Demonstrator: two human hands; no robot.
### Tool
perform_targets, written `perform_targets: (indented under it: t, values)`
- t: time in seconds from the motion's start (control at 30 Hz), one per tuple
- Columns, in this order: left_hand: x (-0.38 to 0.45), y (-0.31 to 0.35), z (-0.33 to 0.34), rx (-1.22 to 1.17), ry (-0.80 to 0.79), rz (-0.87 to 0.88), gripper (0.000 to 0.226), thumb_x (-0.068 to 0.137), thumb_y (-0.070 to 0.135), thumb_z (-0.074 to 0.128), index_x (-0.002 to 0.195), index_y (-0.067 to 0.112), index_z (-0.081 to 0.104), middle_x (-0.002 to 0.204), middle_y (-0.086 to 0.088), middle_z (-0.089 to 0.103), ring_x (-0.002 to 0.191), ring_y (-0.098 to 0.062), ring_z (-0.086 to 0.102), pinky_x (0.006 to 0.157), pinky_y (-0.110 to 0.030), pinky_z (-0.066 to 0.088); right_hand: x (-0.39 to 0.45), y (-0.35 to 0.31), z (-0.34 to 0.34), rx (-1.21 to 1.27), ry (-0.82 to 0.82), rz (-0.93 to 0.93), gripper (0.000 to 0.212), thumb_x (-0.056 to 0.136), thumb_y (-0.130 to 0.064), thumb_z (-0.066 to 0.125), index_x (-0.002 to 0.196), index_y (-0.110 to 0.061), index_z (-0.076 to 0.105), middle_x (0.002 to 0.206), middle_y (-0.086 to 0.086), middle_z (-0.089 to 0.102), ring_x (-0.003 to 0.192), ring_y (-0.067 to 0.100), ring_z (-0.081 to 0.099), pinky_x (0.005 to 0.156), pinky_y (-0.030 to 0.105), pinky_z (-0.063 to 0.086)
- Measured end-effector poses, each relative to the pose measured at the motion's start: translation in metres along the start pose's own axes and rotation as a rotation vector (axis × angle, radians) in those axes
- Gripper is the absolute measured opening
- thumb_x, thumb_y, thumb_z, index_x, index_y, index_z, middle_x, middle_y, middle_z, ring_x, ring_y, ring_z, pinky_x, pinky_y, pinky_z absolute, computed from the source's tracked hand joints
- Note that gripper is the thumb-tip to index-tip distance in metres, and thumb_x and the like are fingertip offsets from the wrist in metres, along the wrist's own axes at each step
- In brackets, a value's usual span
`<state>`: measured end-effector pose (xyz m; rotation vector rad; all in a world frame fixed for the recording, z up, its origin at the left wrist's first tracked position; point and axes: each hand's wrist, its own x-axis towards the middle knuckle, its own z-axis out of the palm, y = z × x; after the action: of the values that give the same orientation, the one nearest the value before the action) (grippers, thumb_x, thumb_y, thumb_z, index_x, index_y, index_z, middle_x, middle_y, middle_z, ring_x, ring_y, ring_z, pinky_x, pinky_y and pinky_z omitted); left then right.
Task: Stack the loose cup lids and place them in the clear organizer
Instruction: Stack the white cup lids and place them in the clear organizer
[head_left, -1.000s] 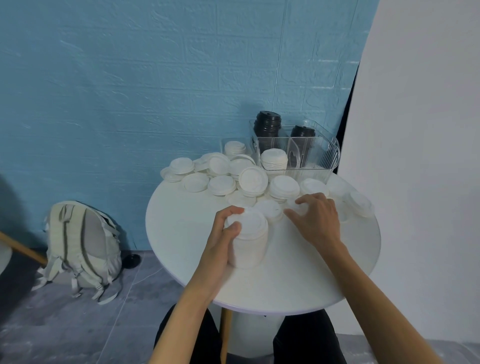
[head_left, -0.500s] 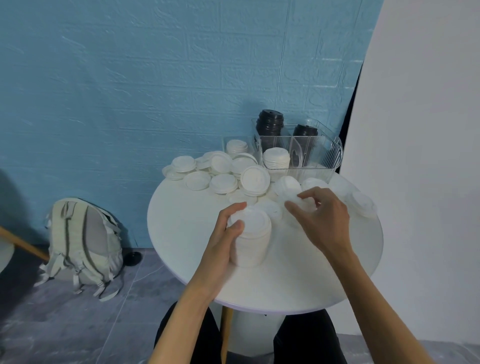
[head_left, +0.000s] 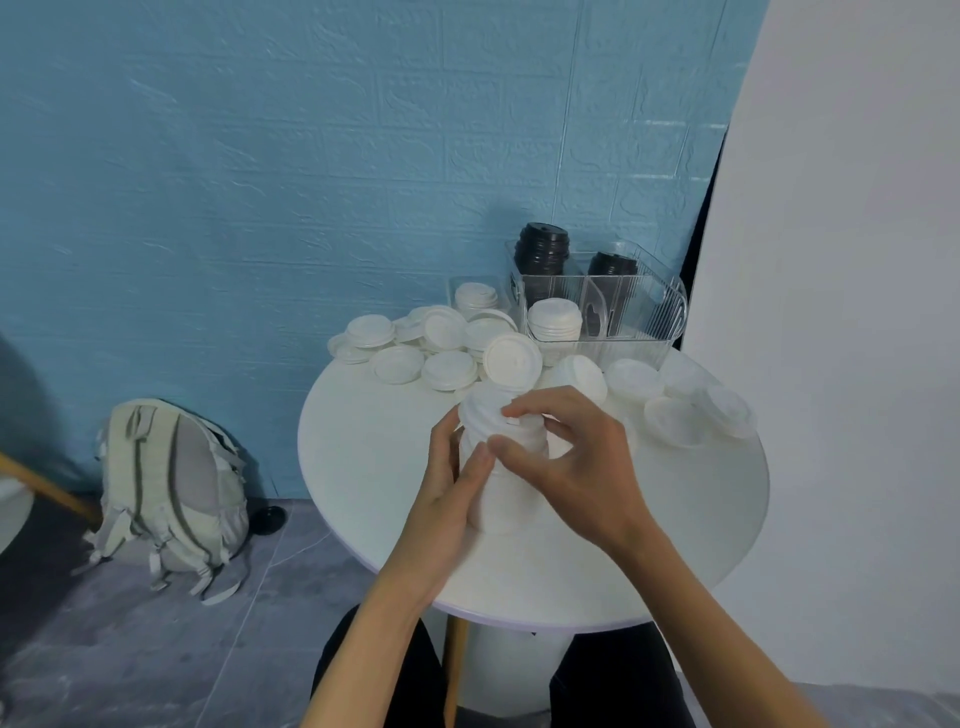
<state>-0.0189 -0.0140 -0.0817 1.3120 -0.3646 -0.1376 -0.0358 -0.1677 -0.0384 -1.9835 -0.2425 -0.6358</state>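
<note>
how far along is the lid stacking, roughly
Early to midway, I'd judge. Done: one short stack of white lids sits in the clear organizer, beside black lids. In hand: the left hand grips a tall stack on the table while the right hand sets a lid on top. Left: many loose lids lie scattered behind.

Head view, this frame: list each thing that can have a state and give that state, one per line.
left hand: grips the side of the lid stack
right hand: pinches the top lid onto the stack
lid stack: upright on the table, top lid tilted, not yet seated
loose lids: scattered and overlapping at the far edge
clear organizer: upright, holding white and black lid stacks
backpack: on the floor against the wall
</note>
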Motion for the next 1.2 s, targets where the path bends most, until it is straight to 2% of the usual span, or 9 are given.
perform_targets:
  t: [0.2, 0.37, 0.5, 0.67, 0.77, 0.87, 0.93, 1.03, 1.2]
  values:
    - [0.0, -0.001, -0.001, -0.01, -0.001, -0.009, 0.06, 0.103, 0.033, 0.05, 0.151, 0.056, 0.021, 0.142, 0.024, 0.047, 0.116, 0.027, 0.049, 0.085, -0.004, 0.046, 0.0, 0.003, -0.004, -0.027, -0.021, -0.028, 0.026, 0.075, -0.026, 0.089, 0.098, -0.023, 0.078, 0.103, -0.014, 0.071, 0.105, 0.009, 0.068, 0.092, 0.031, 0.056]
    - [0.003, -0.003, -0.004, -0.121, -0.036, -0.007, 0.054, 0.098, 0.032, 0.058, 0.147, 0.05, 0.042, 0.152, 0.012, 0.053, 0.139, -0.01, 0.05, 0.105, -0.028, 0.046, -0.003, 0.007, -0.004, 0.012, -0.042, -0.017, 0.025, 0.077, -0.022, 0.089, 0.099, -0.022, 0.078, 0.103, -0.012, 0.071, 0.105, 0.012, 0.068, 0.093, 0.031, 0.056]
    - [0.003, -0.002, -0.003, -0.192, -0.051, -0.039, 0.056, 0.093, 0.026, 0.052, 0.147, 0.039, 0.045, 0.146, 0.004, 0.059, 0.134, -0.017, 0.056, 0.099, -0.029, 0.049, -0.007, 0.012, -0.006, 0.018, -0.103, -0.025, 0.026, 0.077, -0.022, 0.089, 0.101, -0.023, 0.076, 0.108, -0.014, 0.069, 0.11, 0.013, 0.066, 0.095, 0.033, 0.054]
    - [0.002, -0.002, -0.003, -0.071, -0.001, -0.049, 0.046, 0.095, 0.054, 0.055, 0.14, 0.046, 0.049, 0.149, 0.004, 0.055, 0.138, -0.018, 0.053, 0.115, -0.046, 0.041, -0.011, 0.016, -0.007, -0.019, -0.156, -0.106, 0.028, 0.078, -0.025, 0.088, 0.104, -0.022, 0.077, 0.115, -0.011, 0.07, 0.117, 0.008, 0.064, 0.1, 0.024, 0.049]
    - [0.004, -0.005, -0.005, -0.027, 0.007, -0.056, 0.038, 0.095, 0.045, 0.055, 0.133, 0.044, 0.053, 0.145, 0.004, 0.059, 0.135, -0.019, 0.055, 0.114, -0.043, 0.041, -0.011, 0.019, -0.012, 0.039, -0.215, -0.069, 0.026, 0.083, -0.028, 0.083, 0.108, -0.022, 0.078, 0.118, -0.012, 0.071, 0.122, 0.008, 0.062, 0.104, 0.022, 0.046]
    - [0.006, -0.004, -0.004, 0.016, 0.028, -0.048, 0.035, 0.089, 0.04, 0.056, 0.124, 0.045, 0.057, 0.135, 0.01, 0.064, 0.127, -0.014, 0.058, 0.098, -0.022, 0.045, 0.001, 0.026, -0.024, 0.181, -0.218, 0.059, 0.019, 0.094, -0.018, 0.071, 0.113, -0.017, 0.076, 0.117, -0.008, 0.073, 0.118, 0.007, 0.064, 0.103, 0.027, 0.05]
    - [0.006, -0.005, -0.002, 0.019, 0.027, -0.054, 0.041, 0.083, 0.045, 0.059, 0.124, 0.045, 0.056, 0.132, 0.011, 0.064, 0.125, -0.015, 0.058, 0.098, -0.027, 0.044, 0.01, 0.039, -0.031, -0.058, -0.133, 0.057, 0.024, 0.095, -0.022, 0.071, 0.119, -0.023, 0.072, 0.123, -0.009, 0.069, 0.119, 0.005, 0.062, 0.106, 0.035, 0.048]
    - [0.006, -0.005, -0.003, 0.025, 0.03, -0.056, 0.053, 0.076, 0.055, 0.06, 0.127, 0.044, 0.055, 0.134, 0.009, 0.062, 0.128, -0.021, 0.055, 0.107, -0.041, 0.039, 0.016, 0.049, -0.033, -0.455, -0.276, 0.208, 0.054, 0.091, -0.048, 0.071, 0.141, -0.031, 0.057, 0.145, -0.007, 0.055, 0.134, 0.015, 0.05, 0.116, 0.04, 0.036]
    - [0.005, -0.003, -0.002, 0.007, 0.03, -0.058, 0.046, 0.076, 0.051, 0.062, 0.122, 0.044, 0.059, 0.13, 0.011, 0.064, 0.123, -0.014, 0.058, 0.098, -0.031, 0.042, 0.017, 0.054, -0.024, -0.692, -0.411, 0.247, 0.067, 0.09, -0.058, 0.065, 0.151, -0.04, 0.043, 0.157, -0.006, 0.041, 0.14, 0.024, 0.038, 0.112, 0.039, 0.026]
